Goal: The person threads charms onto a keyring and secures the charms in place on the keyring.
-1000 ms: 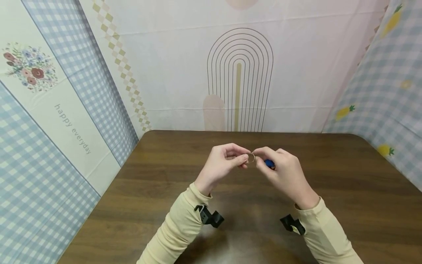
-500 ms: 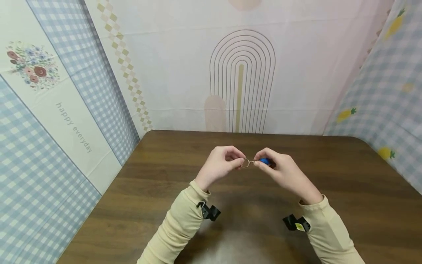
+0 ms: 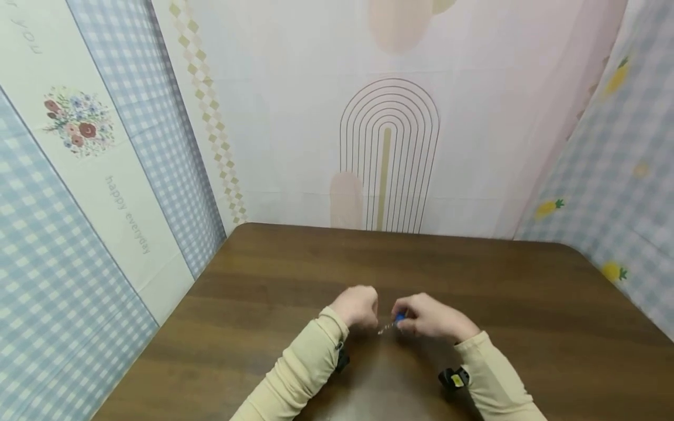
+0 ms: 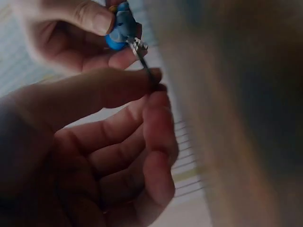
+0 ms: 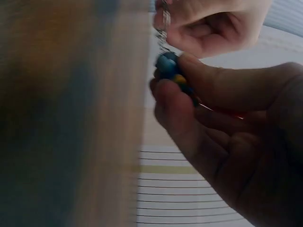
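A keychain with a small blue figure (image 5: 166, 64) and a short silver chain (image 5: 163, 34) spans the gap between the two hands, low over the dark wooden table (image 3: 295, 263). My right hand (image 3: 429, 316) grips the blue figure between thumb and fingertips. In the left wrist view the metal ring (image 4: 147, 68), seen edge-on, is pinched between thumb and forefinger of my left hand (image 4: 113, 127). That hand's other fingers curl inward. A yellow patch shows on the figure; most of its body is hidden by the right fingers.
Behind the table hangs a pale cloth (image 3: 284, 128) with an arch print. Checked blue cloths hang at the left (image 3: 47, 234) and right (image 3: 590, 193). Both wrists wear black camera mounts (image 3: 454, 379) over cream sleeves.
Both hands have come down nearer the table and toward the body, carrying the keychain. The ring, earlier visible between the hands, is now hidden in the head view, which has tilted up slightly.
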### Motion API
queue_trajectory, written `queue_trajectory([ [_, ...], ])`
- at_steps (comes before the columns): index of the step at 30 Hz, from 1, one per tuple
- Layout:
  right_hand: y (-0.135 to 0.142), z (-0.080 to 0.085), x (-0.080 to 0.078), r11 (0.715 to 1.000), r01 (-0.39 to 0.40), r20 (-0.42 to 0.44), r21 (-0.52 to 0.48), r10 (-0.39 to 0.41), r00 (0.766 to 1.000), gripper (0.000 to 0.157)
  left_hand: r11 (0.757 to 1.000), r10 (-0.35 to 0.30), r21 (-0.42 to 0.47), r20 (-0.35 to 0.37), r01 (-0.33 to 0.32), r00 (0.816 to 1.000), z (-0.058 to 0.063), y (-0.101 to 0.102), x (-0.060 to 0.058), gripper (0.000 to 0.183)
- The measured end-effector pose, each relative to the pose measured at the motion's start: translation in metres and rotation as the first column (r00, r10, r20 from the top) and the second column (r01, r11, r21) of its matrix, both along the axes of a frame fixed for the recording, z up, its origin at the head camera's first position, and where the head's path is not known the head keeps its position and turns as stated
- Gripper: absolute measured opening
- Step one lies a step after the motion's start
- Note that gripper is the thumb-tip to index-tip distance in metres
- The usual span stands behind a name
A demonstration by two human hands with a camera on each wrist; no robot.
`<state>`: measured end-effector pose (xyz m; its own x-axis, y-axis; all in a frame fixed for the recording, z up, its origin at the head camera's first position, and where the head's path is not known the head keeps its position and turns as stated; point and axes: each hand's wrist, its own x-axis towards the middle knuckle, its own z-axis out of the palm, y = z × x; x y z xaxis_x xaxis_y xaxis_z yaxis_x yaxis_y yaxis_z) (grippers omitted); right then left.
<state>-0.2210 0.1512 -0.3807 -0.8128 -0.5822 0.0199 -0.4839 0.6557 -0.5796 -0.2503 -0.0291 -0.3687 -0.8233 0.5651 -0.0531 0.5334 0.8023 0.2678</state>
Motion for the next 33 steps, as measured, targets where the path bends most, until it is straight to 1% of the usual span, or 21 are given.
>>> queue_trajectory([
  [2,-0.005,-0.009,0.000,1.000,-0.025,0.079,0.014,0.023,0.997,0.005,0.997,-0.018,-0.079,0.011,0.019,1.000,-0.009,0.004,0.004,0.017],
  [5,-0.010,-0.020,-0.001,0.998,-0.052,0.137,0.032,0.047,0.990,0.006,0.987,-0.002,-0.159,0.032,0.007,0.999,-0.016,0.007,0.009,0.022],
  [6,-0.011,-0.023,-0.002,0.998,-0.057,0.148,0.036,0.051,0.988,0.006,0.984,0.007,-0.180,0.032,-0.001,0.999,-0.017,0.008,0.010,0.022],
  [9,-0.013,-0.027,-0.004,0.997,-0.063,0.139,0.046,0.056,0.989,0.006,0.976,0.031,-0.218,0.010,-0.028,0.999,-0.019,0.008,0.009,0.022],
  [13,-0.013,-0.029,-0.010,0.996,-0.068,0.072,0.052,0.064,0.995,0.007,0.976,0.048,-0.212,-0.017,-0.050,0.999,-0.021,0.004,0.005,0.022],
  [16,-0.010,-0.028,-0.014,0.996,-0.063,0.016,0.065,0.062,0.998,0.011,0.981,0.056,-0.187,-0.010,-0.057,0.998,-0.021,0.001,0.001,0.023],
  [19,-0.006,-0.027,-0.017,0.995,-0.057,-0.004,0.080,0.058,0.998,0.016,0.985,0.075,-0.158,0.018,-0.071,0.997,-0.021,0.000,-0.002,0.025],
  [23,-0.002,-0.026,-0.018,0.993,-0.062,0.008,0.098,0.061,0.998,0.017,0.987,0.101,-0.131,0.085,-0.089,0.991,-0.021,0.002,-0.003,0.026],
  [26,0.001,-0.024,-0.017,0.993,-0.062,0.027,0.099,0.059,0.998,0.018,0.987,0.103,-0.131,0.114,-0.088,0.988,-0.020,0.003,-0.002,0.026],
  [30,0.005,-0.021,-0.014,0.993,-0.074,0.032,0.093,0.071,0.997,0.018,0.986,0.096,-0.150,0.146,-0.074,0.985,-0.014,0.001,0.000,0.028],
  [32,0.007,-0.019,-0.012,0.993,-0.067,-0.015,0.097,0.069,0.998,0.020,0.986,0.098,-0.149,0.153,-0.075,0.983,-0.010,-0.002,0.000,0.028],
  [33,0.008,-0.017,-0.012,0.994,-0.048,-0.053,0.100,0.054,0.997,0.021,0.988,0.104,-0.128,0.150,-0.085,0.983,-0.007,-0.004,-0.001,0.028],
])
